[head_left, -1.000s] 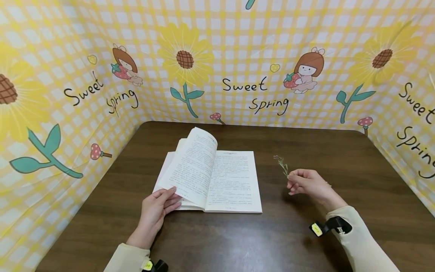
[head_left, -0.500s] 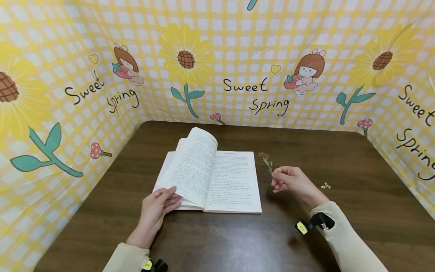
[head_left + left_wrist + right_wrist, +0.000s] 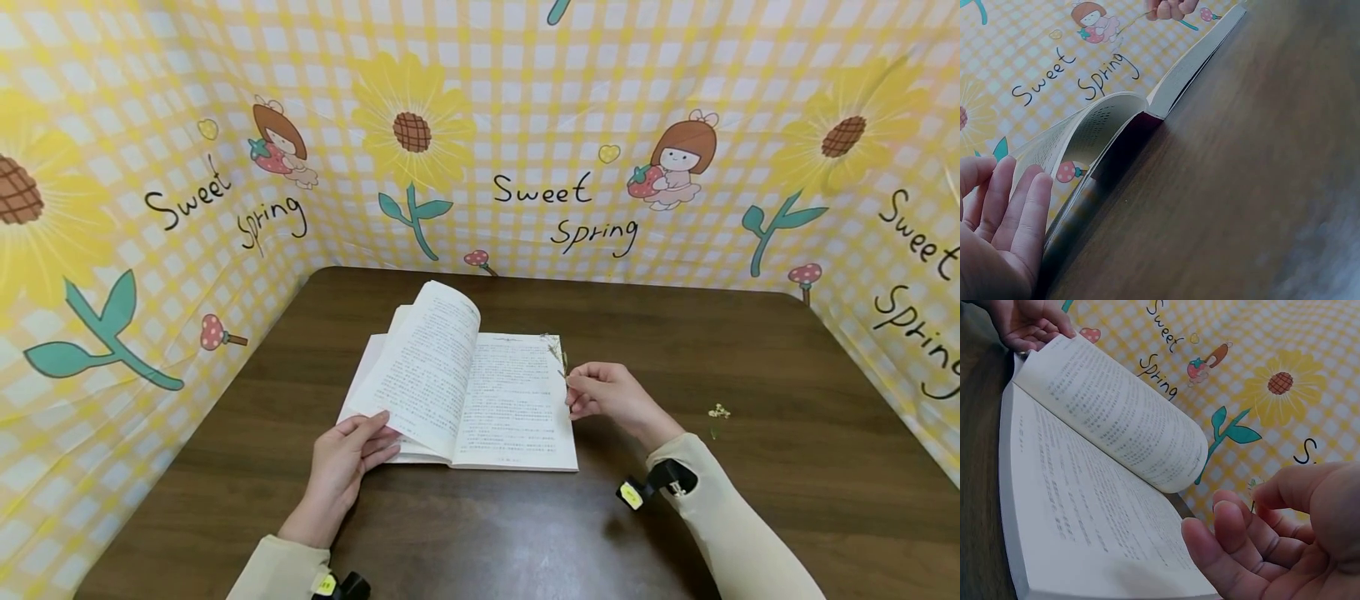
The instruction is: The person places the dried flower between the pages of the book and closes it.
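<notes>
An open book (image 3: 517, 408) lies on the table, and some of its left pages are lifted and curve over. My left hand (image 3: 341, 467) pinches these pages (image 3: 1122, 412) near their lower left corner, thumb on top and fingers beneath. By the right page's outer edge, my right hand (image 3: 615, 396) pinches a thin dried flower sprig (image 3: 557, 354) by its stem. In the head view the sprig's tip overlaps the upper right of the page; in the left wrist view the sprig and hand appear above the book. The right wrist view shows only a small bit of the sprig past the thumb.
A second small sprig with pale blossoms (image 3: 718, 412) lies on the brown table (image 3: 810, 467), right of my right hand. Yellow checked cloth (image 3: 540, 108) with printed flowers stands upright around the back and sides of the table.
My right hand has moved left with the flower sprig, from the bare table to the book's right edge, uncovering the second sprig. My left hand and the lifted pages have stayed put.
</notes>
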Action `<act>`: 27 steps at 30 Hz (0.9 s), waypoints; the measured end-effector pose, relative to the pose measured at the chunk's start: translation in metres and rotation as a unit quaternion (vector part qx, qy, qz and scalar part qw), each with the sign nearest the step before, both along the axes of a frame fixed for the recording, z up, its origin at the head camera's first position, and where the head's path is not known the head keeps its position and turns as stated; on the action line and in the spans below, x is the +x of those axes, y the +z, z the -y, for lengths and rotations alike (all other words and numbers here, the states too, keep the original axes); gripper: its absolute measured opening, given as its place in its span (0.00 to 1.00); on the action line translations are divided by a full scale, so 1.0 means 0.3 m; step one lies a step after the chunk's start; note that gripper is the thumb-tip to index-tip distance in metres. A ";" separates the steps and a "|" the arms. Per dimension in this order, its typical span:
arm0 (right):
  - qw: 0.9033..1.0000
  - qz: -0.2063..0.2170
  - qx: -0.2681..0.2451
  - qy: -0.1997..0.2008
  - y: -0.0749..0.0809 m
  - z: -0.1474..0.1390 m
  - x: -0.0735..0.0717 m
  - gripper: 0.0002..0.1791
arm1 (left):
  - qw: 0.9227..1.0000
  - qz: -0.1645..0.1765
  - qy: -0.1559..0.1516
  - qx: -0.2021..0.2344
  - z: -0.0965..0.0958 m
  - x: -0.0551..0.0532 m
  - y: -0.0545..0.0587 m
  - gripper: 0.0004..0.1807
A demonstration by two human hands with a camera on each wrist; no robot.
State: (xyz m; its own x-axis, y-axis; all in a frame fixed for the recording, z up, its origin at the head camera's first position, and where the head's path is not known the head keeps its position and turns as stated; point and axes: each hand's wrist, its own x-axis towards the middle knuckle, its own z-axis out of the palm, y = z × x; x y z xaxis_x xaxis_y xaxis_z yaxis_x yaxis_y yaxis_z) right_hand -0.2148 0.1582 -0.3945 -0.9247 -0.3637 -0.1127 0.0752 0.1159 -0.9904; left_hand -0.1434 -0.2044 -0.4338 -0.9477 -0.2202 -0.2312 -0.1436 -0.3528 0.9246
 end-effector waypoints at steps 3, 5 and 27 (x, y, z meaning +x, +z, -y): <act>1.000 0.004 -0.004 -0.001 -0.009 0.027 -0.009 0.13 | 1.000 0.000 -0.001 0.000 -0.001 -0.002 -0.001 0.16; 1.000 0.007 -0.010 0.000 -0.015 0.046 -0.015 0.14 | 1.000 -0.001 -0.003 0.001 -0.001 -0.003 -0.002 0.16; 0.988 0.128 -0.077 0.024 -0.095 0.186 -0.055 0.12 | 1.000 0.009 -0.002 -0.004 -0.001 -0.005 -0.001 0.16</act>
State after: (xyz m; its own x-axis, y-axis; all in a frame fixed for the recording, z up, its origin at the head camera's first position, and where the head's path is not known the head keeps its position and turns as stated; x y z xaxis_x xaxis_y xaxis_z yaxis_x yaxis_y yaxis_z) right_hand -0.2314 0.1025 -0.4231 -0.8543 -0.4370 -0.2813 0.3242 -0.0250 -0.9457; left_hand -0.1448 -0.2041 -0.4339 -0.9443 -0.2181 -0.2463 -0.1615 -0.3450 0.9246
